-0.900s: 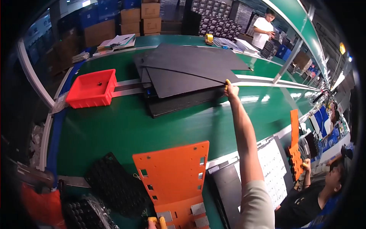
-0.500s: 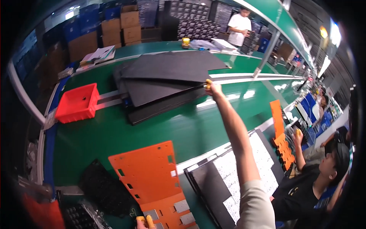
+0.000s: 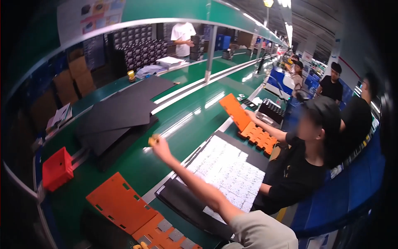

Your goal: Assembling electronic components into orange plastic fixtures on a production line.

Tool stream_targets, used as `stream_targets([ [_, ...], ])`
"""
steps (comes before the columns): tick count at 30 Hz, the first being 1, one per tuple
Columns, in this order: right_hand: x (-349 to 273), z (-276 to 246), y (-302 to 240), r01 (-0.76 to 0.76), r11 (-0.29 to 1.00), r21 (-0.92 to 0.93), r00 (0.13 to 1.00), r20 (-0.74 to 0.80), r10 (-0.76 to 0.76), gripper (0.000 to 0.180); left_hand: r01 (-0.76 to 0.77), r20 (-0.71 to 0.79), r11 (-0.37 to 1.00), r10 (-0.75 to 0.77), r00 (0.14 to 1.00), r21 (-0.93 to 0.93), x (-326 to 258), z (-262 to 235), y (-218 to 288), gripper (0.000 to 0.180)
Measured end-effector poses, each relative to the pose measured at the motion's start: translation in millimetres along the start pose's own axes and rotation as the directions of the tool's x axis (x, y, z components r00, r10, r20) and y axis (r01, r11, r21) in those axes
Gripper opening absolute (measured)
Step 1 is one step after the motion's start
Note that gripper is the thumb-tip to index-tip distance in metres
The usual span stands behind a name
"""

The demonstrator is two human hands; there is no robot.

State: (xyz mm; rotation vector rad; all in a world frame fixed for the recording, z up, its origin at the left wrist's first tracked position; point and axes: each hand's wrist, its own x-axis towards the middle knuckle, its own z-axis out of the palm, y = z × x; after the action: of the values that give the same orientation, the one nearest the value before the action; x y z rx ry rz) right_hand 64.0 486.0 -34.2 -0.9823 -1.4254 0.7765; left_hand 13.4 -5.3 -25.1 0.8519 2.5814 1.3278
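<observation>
My right hand point(image 3: 161, 147), with yellow finger covers, is stretched forward over the green belt. Its fingers are closed; whether something small is in them I cannot make out. Beyond it to the left lies a stack of large black sheets point(image 3: 112, 112), apart from the hand in this view. At the lower edge only the yellow-covered fingertips of my left hand point(image 3: 141, 245) show, closed at the edge of an orange panel point(image 3: 124, 203). Several grey plates point(image 3: 164, 225) sit on the panel's near part. Its far part tilts up over the belt.
A red bin point(image 3: 58, 169) stands at the left. To my right, white printed sheets point(image 3: 224, 170) cover a black board. Beside me a co-worker point(image 3: 306, 157) in black holds another orange panel point(image 3: 235, 112). A metal post point(image 3: 210, 54) rises beyond the belt point(image 3: 182, 137).
My view has turned to the right. My right hand has come away from the corner of the black sheets. My left hand stays at the orange panel.
</observation>
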Motion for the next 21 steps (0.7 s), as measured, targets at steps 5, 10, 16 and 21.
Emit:
stream_targets([
  [5, -193.4, -127.2, -113.2, -0.085, 0.844, -0.53, 0.908, 0.307, 0.284, 0.031, -0.059, 0.035, 0.998, 0.058, 0.998, 0.012, -8.8, 4.0, 10.1, 0.032],
  [10, -265.4, -140.7, -152.7, 0.074, 0.8, -0.595, 0.924, 0.342, 0.169, 0.035, -0.113, 0.03, 0.994, 0.113, 0.993, 0.002, -6.9, 7.1, -12.9, 0.033],
  [16, -304.9, -126.4, -137.0, 0.165, 0.785, -0.598, 0.877, 0.453, 0.161, 0.031, -0.178, 0.017, 0.983, 0.179, 0.984, -0.035, -5.7, 0.1, -8.5, 0.033],
  [21, -321.2, -126.0, -127.4, 0.169, 0.813, -0.557, 0.863, 0.482, 0.151, 0.022, -0.142, 0.022, 0.99, 0.142, 0.99, -0.026, -4.4, 2.5, -1.6, 0.028],
])
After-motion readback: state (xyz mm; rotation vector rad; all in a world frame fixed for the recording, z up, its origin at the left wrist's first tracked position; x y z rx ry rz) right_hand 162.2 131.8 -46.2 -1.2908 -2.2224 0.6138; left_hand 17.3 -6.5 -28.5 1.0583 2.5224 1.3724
